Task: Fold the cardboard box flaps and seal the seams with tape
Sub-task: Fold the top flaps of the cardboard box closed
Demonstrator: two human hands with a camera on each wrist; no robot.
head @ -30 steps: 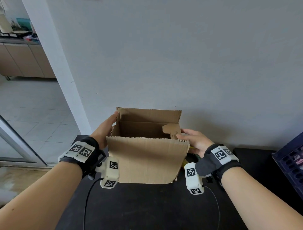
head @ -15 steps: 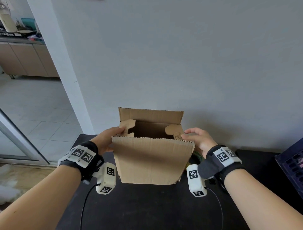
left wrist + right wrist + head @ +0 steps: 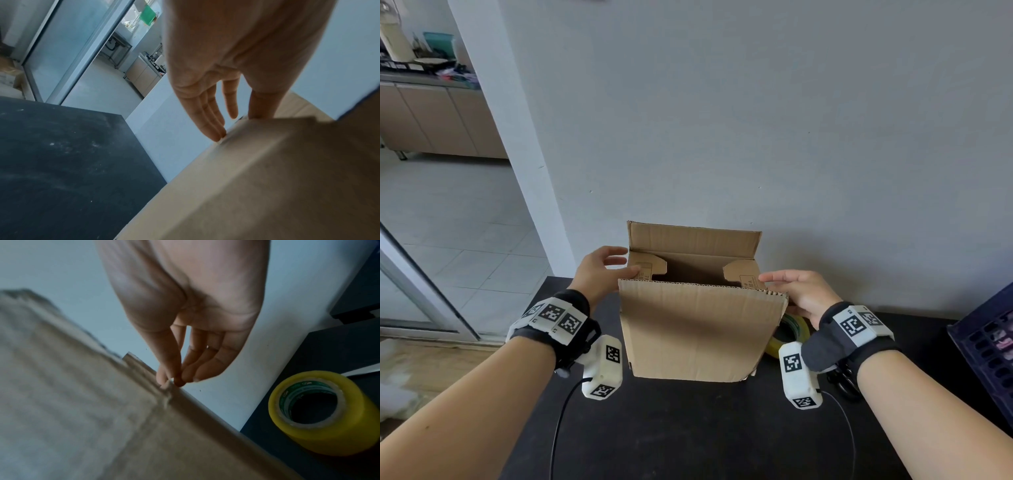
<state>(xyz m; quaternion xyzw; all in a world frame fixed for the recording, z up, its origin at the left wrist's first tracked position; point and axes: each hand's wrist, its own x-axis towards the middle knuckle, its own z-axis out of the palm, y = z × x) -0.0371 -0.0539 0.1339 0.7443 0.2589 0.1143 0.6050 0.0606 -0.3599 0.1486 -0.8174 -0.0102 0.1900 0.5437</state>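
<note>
One cardboard box (image 3: 700, 329) stands on the black table (image 3: 688, 428), close to the grey wall (image 3: 756, 120). Four flaps show: the near flap (image 3: 702, 298) and far flap (image 3: 693, 238) stand up, and the two small side flaps lie folded inward. The left hand (image 3: 599, 270) presses the left side flap (image 3: 645, 269) with straight, relaxed fingers, gripping nothing. The right hand (image 3: 798, 291) has its fingertips on the right side flap (image 3: 741, 274); I cannot tell whether it pinches the edge or only pushes. One yellow roll of tape (image 3: 320, 412) sits on the table just right of the box. One dark crate (image 3: 986, 346) stands at the far right.
</note>
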